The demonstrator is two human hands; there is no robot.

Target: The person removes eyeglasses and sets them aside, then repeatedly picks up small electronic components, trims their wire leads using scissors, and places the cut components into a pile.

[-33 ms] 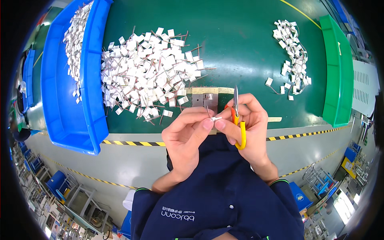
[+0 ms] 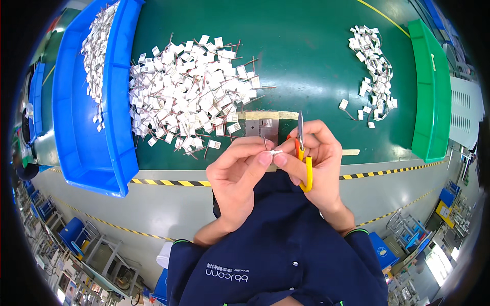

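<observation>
A small white connector with a short dark wire is pinched between both hands, just over the table's near edge. My left hand is closed on its wire side, thumb against forefinger. On the other side, the thumb and fingertips of my right hand grip the connector. The same hand carries scissors with yellow and orange handles, blades pointing away from me. Most of the connector is covered by my fingertips. Just beyond my hands, a metal plate lies on the green table.
Left of centre spreads a large heap of wired white connectors. A blue bin with more connectors stands at the far left. On the right lie a smaller group of connectors and a green bin. Striped tape runs along the near edge.
</observation>
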